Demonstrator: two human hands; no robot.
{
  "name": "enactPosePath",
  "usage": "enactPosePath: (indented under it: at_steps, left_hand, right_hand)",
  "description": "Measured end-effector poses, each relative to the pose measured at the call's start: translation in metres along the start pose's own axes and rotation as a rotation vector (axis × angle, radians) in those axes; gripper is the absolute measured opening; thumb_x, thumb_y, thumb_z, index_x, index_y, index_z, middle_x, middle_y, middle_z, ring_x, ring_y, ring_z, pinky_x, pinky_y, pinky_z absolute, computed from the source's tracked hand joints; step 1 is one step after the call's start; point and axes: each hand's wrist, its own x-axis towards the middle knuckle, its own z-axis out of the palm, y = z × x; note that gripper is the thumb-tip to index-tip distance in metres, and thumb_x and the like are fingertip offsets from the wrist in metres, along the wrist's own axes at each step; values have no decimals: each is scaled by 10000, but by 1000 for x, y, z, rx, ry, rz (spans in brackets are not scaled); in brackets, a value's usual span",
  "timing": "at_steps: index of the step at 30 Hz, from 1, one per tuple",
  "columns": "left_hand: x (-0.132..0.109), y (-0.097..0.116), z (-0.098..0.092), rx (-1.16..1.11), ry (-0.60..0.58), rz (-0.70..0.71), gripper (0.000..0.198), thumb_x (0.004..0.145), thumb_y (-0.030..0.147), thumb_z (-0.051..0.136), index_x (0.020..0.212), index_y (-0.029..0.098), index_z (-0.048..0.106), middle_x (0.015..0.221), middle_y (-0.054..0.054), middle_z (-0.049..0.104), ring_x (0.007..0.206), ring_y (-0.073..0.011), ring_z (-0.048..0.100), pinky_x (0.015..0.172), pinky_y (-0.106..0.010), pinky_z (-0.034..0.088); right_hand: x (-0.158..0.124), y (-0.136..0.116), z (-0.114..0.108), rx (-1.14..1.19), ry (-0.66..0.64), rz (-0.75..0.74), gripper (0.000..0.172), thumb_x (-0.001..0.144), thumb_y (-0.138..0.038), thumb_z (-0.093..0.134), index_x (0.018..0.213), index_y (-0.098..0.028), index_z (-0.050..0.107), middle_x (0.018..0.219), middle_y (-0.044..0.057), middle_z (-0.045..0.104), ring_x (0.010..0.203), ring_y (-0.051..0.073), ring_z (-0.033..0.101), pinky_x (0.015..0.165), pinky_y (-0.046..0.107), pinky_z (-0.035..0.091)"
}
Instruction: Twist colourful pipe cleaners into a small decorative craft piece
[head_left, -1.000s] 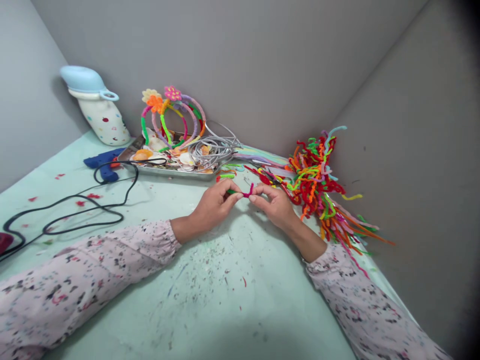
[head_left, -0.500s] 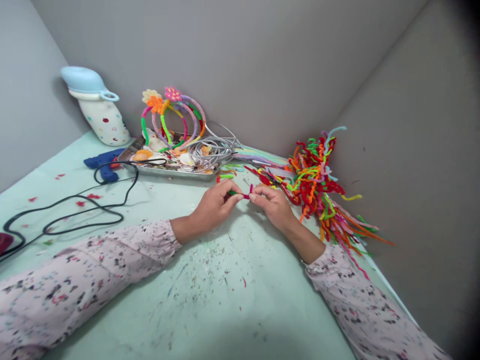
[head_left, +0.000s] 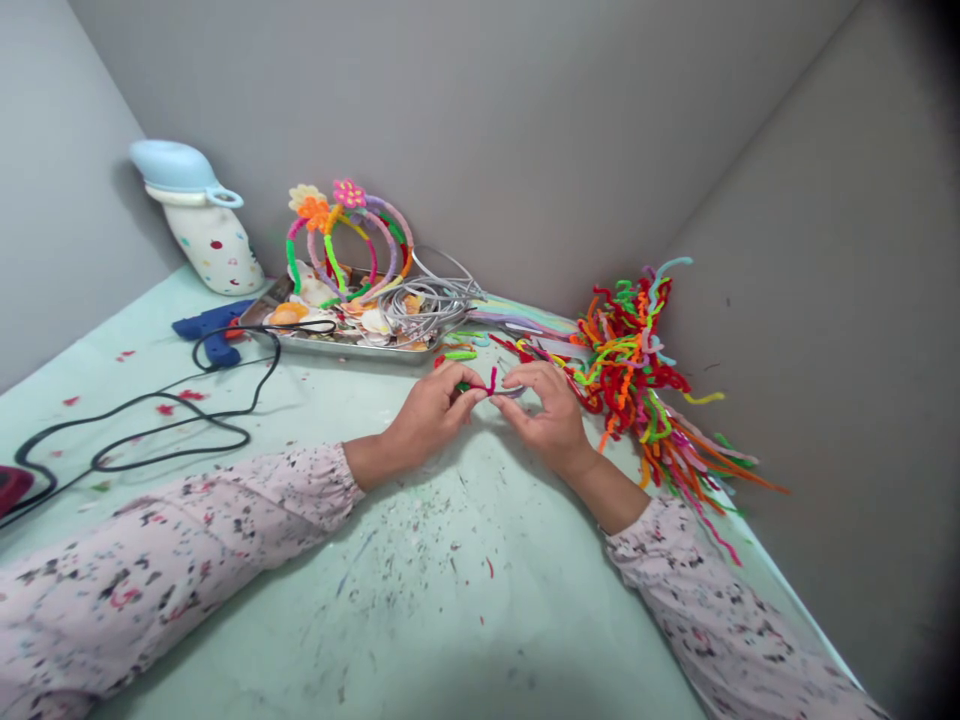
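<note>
Near the middle of the view, my left hand (head_left: 433, 414) pinches a small piece with green and magenta fuzzy parts. The magenta pipe cleaner (head_left: 493, 382) stands up from between my two hands, its short end pointing upward. My right hand (head_left: 550, 417) is just to the right, thumb and forefinger around a thin grey wire-like strand (head_left: 512, 391) that meets the magenta piece. Part of the held piece is hidden by the fingers of my left hand.
A metal tray (head_left: 352, 352) holds scraps, coiled grey wire and flower-topped rings (head_left: 330, 225). Left of it lie a blue glue gun (head_left: 214, 325) with black cord and a bottle (head_left: 214, 245). Colourful pipe cleaners (head_left: 630, 350) are piled at right.
My right thumb and forefinger have moved slightly apart and away from the magenta piece, which now shows more upright. A grey strand is now visible by my right fingers. My left hand has barely moved.
</note>
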Motion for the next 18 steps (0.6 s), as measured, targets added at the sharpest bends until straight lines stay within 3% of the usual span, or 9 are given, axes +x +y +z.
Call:
enactPosePath:
  at_steps: [5,12,18]
  left_hand:
    - [0,-1,1,-4,1,0,98,891,252,527,869,170,577,673,21,551,614,-111,522,609,-244,403]
    - [0,-1,1,-79,-27,-16,108,903,241,489,966,174,546,752,3,592,587,-108,546,582,-250,419]
    - [0,1,-1,11,-25,-3,98,900,217,489,874,167,569,649,20,565,577,-110,513,600,-251,397]
  right_hand:
    - [0,3,1,-63,-30,-90,27,837,-280,638,861,-267,639,878,21,671,851,189,583,846,384,406]
    - [-1,4,2,-101,-27,-91,57,860,-275,611,894,-272,656,858,17,680,845,189,585,830,379,401]
    - [-1,4,2,-121,-12,-113,61,854,-259,621,905,-266,654,858,18,692,833,189,588,817,375,402]
